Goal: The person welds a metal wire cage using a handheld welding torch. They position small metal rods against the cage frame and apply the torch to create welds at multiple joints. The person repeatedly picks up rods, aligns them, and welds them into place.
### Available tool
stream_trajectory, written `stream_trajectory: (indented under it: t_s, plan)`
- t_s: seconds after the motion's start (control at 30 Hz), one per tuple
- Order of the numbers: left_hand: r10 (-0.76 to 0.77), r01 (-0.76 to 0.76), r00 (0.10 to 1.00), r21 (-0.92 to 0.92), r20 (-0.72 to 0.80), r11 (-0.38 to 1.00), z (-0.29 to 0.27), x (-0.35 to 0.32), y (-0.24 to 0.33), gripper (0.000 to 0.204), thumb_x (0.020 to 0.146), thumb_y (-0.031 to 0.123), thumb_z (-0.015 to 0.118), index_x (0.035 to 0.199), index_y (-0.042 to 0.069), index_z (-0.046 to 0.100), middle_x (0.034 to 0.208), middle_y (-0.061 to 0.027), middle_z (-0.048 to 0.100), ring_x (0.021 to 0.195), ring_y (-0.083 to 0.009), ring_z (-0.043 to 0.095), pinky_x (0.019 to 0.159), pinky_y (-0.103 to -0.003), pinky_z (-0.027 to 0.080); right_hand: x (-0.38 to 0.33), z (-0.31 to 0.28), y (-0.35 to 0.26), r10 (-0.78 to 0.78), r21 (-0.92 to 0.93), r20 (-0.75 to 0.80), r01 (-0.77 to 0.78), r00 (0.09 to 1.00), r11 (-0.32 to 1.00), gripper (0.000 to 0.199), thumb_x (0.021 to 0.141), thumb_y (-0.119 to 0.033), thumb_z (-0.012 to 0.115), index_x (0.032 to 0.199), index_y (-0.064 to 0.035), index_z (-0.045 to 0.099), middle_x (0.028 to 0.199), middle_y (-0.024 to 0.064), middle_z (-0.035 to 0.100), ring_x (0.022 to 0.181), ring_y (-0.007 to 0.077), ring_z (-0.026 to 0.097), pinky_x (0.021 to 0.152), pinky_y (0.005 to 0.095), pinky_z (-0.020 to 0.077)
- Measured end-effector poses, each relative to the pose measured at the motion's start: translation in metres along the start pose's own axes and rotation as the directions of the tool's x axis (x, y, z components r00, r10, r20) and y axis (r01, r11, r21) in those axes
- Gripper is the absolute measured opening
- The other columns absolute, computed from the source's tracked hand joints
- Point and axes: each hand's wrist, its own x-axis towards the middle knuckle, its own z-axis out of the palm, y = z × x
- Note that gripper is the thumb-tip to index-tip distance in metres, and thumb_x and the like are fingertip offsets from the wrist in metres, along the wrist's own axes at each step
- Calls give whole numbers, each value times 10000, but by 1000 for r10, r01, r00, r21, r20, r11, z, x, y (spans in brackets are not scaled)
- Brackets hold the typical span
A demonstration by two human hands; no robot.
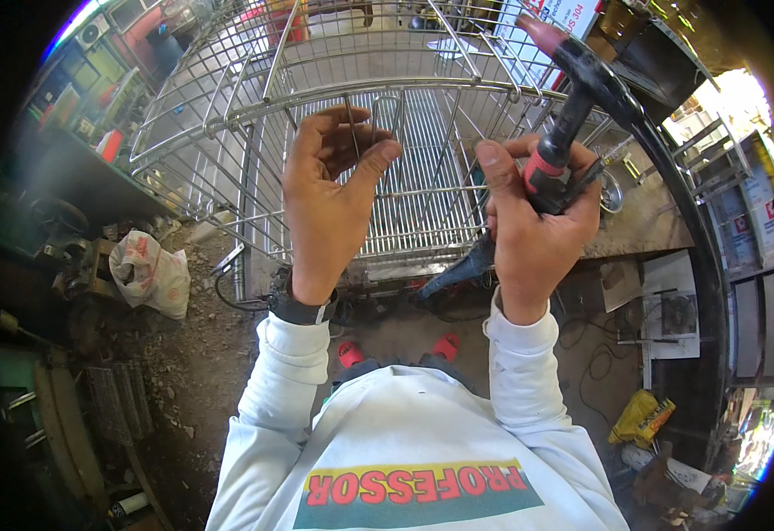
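Observation:
A TIG welding torch (567,124) with a black body, a reddish nozzle and a red part on its handle is in my right hand (537,212). Its nozzle points up and away to the left, above the cage's far right part. My left hand (329,190) is at the near rim of a wire cage (351,88), fingers curled and the thumb apart from them. One thin dark wire crosses in front of those fingers; whether they touch it, I cannot tell. A blue cloth-like sleeve (462,270) hangs below my right hand.
The cage stands on a worktable (639,217). Left of it, a white plastic bag (150,273) sits on rubble-strewn ground. Cables (604,367) lie on the floor at right, near a yellow sack (642,420). A dark curved band (710,265) runs down the right side.

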Motion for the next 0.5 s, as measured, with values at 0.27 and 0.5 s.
stream_trajectory:
  t_s: [0.27,0.5]
  plan:
    - [-59,51,994,-83,-96,995,10,-1,-9,202,883,64,813,1034,23,685,955,-49,750,872,-120,702,829,-268,547,-6,-28,13,75,-64,-19,-76,997,995,337,843,-71,863,1040,-55,589,845,21,663,599,50,533,515,205,402]
    - [-124,109,983,-115,-137,987,14,-6,-1,209,903,77,798,1072,6,697,958,-43,744,873,-105,683,829,-255,536,-11,-38,0,220,77,-72,-214,973,974,346,825,-42,866,1071,-57,623,903,10,673,707,52,571,624,208,466]
